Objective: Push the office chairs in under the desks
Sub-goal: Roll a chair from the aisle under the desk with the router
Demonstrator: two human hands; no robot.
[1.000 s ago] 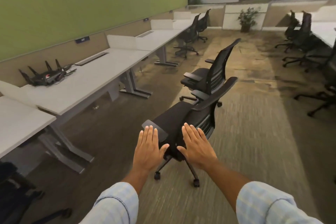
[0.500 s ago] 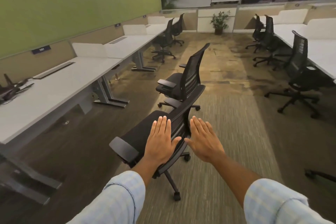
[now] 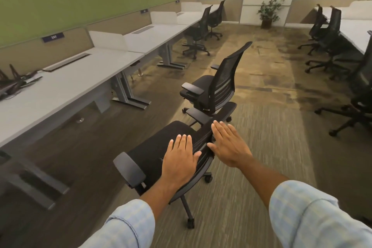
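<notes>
A black office chair stands just in front of me on the carpet, its seat turned toward the long white desk on the left and well out from it. My left hand hovers flat, fingers apart, over the top of its backrest. My right hand is flat with spread fingers at the backrest's upper edge. Whether either palm touches the chair cannot be told. A second black chair stands a little farther on, also out in the aisle.
Two more chairs sit at the far end of the left desk row. Several black chairs stand along the right-hand desks. A black router lies on the near desk. Grey desk legs reach into the aisle. A potted plant is at the back.
I have come closer to the near chair and the view has swung right. Both hands, held flat all along, now reach its backrest top.
</notes>
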